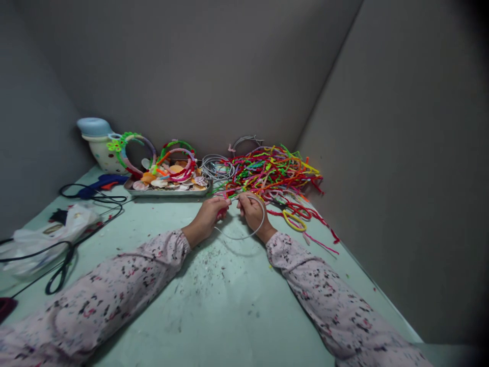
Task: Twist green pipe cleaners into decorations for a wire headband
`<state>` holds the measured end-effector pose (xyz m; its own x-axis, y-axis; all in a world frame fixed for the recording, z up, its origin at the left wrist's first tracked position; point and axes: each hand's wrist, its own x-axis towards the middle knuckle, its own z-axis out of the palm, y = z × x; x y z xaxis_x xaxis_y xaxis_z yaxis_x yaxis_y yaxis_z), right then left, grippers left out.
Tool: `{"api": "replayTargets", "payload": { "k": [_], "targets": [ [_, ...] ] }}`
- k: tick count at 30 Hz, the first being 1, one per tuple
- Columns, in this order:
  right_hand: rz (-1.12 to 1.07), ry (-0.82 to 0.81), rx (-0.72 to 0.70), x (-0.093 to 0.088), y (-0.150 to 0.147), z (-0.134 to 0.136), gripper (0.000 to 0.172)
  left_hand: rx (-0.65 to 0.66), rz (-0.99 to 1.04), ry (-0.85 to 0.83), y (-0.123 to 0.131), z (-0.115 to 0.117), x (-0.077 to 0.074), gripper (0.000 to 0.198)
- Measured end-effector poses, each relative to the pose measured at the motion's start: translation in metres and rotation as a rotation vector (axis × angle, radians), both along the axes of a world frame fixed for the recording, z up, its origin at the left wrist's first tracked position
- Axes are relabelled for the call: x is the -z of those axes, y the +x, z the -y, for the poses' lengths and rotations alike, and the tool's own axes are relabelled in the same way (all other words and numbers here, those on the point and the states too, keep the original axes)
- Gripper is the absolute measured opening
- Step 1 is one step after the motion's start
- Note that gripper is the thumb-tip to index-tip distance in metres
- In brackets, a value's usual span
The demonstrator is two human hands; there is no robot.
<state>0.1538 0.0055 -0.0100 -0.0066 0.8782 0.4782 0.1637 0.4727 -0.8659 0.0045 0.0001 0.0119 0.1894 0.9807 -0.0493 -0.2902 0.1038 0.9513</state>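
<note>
Both hands meet over the middle of the table, near the front of the pile of pipe cleaners. My left hand (209, 214) is closed in a pinch on one end of a grey wire (241, 238), with a bit of pink-red showing at its fingers. My right hand (252, 211) pinches the same wire close by. From there the wire curves round over the back of my right hand and down in an open loop. Its free end comes out beside my left wrist. What exactly lies between the fingertips is too small to make out.
At the back are a metal tray (171, 193) of seashells with fuzzy-wrapped hoops, coiled grey wire (217, 168) and a heap of coloured pipe cleaners (275, 168). To the left are a bottle (101, 148), a blue glue gun (100, 186), a black cord (71, 250) and a plastic bag (42, 244).
</note>
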Motion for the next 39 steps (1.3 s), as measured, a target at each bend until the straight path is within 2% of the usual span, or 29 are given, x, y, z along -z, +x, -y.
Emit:
{"api": "replayTargets", "payload": {
  "k": [5,11,16,25,39],
  "targets": [
    [0.038,0.013,0.069,-0.0003,0.0019,-0.0031,0.034,-0.044,-0.155,0.165,0.0005,-0.0019,0.0069,0.025],
    [0.034,-0.008,0.099,-0.0003,0.0029,-0.0042,0.033,-0.335,-0.595,0.535,-0.0045,-0.0024,0.0099,0.023],
    [0.027,-0.017,0.088,-0.0026,0.0015,-0.0021,0.032,-0.362,-0.723,0.741,-0.0051,0.0019,0.0056,0.009],
    [0.002,-0.049,0.065,-0.0042,0.0004,-0.0011,0.032,-0.374,-0.734,0.825,-0.0037,0.005,0.0032,0.007],
    [-0.019,-0.055,0.053,-0.0077,-0.0011,0.002,0.033,-0.378,-0.738,0.785,-0.005,0.0041,0.0033,0.004]
  ]
}}
